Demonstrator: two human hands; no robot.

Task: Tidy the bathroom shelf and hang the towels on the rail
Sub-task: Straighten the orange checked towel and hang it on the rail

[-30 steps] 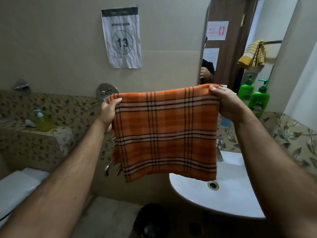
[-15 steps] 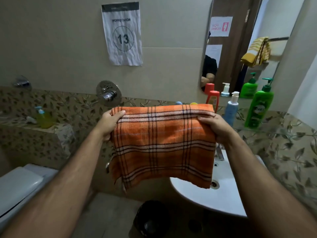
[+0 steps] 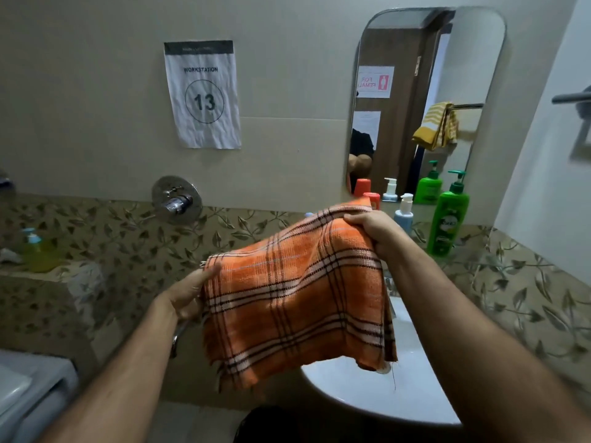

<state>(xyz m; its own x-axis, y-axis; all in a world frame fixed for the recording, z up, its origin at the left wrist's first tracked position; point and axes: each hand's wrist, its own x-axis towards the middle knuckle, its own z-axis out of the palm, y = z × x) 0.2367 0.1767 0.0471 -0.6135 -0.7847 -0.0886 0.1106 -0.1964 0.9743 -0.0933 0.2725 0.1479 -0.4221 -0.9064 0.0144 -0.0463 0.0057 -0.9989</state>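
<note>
A crumpled paper sign (image 3: 204,94) taped to the beige tiled wall reads "WORKSTATION" above a circled "13"; its dark header strip carries print too small to read. In the rounded mirror (image 3: 425,91) a reversed pink-and-white door notice (image 3: 374,82) shows "FOR FEMAL" in mirror writing beside a figure symbol. The orange towel (image 3: 294,298), a coarse woven cloth crossed by dark brown and cream plaid stripes with frayed threads along its lower hem, hangs in the air in front of the white basin (image 3: 383,398), tilted so that its right corner sits higher than its left. The left hand (image 3: 188,295) has its grip closed on the towel's left edge, thumb on the front face, while the right hand (image 3: 374,227) pinches the upper right corner with curled fingers. Behind the right hand, on the leaf-patterned ledge (image 3: 511,282), stand a tall green pump bottle (image 3: 447,219) whose label is too blurred to read, a smaller pale blue pump bottle (image 3: 404,215) with a white head, and a red-capped container (image 3: 372,199) partly hidden by the cloth. A round chrome valve plate (image 3: 176,199) is fixed to the wall on the left. The mirror also reflects a yellow striped towel (image 3: 436,126) draped over a metal rail (image 3: 468,106).
</note>
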